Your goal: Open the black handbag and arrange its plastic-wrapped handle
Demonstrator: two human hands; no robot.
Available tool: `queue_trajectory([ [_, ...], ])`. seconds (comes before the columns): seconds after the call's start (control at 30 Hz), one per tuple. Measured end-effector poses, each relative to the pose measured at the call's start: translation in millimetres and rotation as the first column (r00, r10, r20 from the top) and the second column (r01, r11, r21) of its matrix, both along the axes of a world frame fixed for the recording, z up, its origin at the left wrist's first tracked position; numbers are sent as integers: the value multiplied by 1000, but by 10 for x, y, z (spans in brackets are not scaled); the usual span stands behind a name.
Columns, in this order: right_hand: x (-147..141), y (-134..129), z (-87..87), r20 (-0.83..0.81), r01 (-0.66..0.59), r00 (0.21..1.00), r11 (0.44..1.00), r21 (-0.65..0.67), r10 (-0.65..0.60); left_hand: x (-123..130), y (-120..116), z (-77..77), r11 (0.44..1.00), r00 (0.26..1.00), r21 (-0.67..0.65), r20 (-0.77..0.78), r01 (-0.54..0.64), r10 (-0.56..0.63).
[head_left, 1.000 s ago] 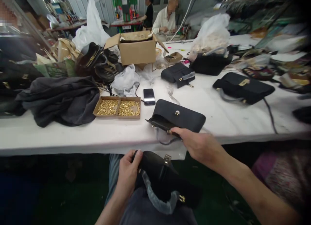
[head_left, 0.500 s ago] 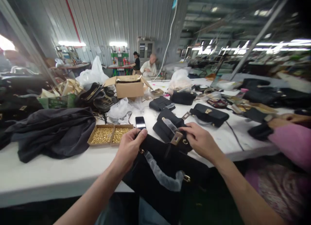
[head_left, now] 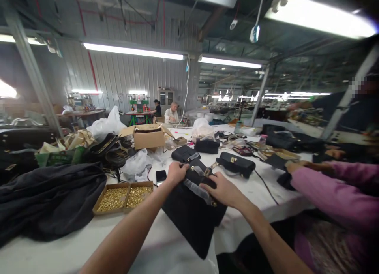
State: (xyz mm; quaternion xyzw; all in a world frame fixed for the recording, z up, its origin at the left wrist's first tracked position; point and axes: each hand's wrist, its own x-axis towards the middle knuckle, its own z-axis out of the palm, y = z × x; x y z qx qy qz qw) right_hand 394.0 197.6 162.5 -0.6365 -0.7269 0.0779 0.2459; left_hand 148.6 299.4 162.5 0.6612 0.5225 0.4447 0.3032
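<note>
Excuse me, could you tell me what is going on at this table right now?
A person holds a black handbag against the near edge of a white table, the left hand and the right hand both gripping its top. Left of it sits a tray of gold fittings beside a phone. More black bags lie farther back. A pink-sleeved co-worker sits to the right.

Bare table (head_left: 74,242) left — rivet trays (head_left: 124,196) beyond; co-worker's sleeve (head_left: 328,193) blocks right.
</note>
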Motion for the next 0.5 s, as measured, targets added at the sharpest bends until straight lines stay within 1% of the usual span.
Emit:
queue_trajectory([
  [0.03, -18, -1, -48, 4, -21, 1000, 1000, -2, 21, 57, 3, -3, 1000, 999, 13, -35, -15, 16],
  [0.1, -54, 3, -137, -32, -60, 998, 998, -5, 60, 116, -10, -64, 999, 994, 19, -102, -44, 46],
  [0.17, -90, 13, -193, -100, -41, 994, 999, -1, 40, 99, -31, -141, 998, 984, 13, -164, -64, 65],
  [0.23, -128, 17, -203, -230, -8, 973, 999, -41, -2, 30, -45, -189, 997, 972, 6, -220, -82, 82],
  [0.27, -148, 18, -194, -309, -17, 951, 997, -74, -7, -12, -46, -199, 996, 965, 5, -245, -94, 92],
  [0.3, -168, 23, -182, -401, -63, 916, 991, -114, 12, -52, -38, -201, 995, 958, 2, -270, -102, 99],
  [0.33, -187, 36, -169, -484, -138, 874, 979, -151, 48, -87, -21, -199, 995, 951, -6, -295, -103, 96],
  [0.37, -201, 64, -161, -569, -224, 818, 957, -186, 81, -116, 6, -196, 996, 944, -17, -319, -93, 83],
  [0.4, -205, 110, -160, -647, -293, 758, 930, -223, 83, -137, 45, -192, 996, 938, -33, -341, -78, 62],
  [0.43, -194, 177, -170, -709, -332, 703, 906, -264, 51, -150, 93, -191, 997, 932, -45, -359, -62, 42],
  [0.47, -161, 265, -190, -759, -344, 651, 888, -306, -9, -156, 149, -193, 997, 927, -60, -375, -46, 20],
  [0.5, -100, 371, -219, -787, -332, 612, 878, -346, -79, -156, 211, -199, 997, 922, -72, -386, -33, 3],
])
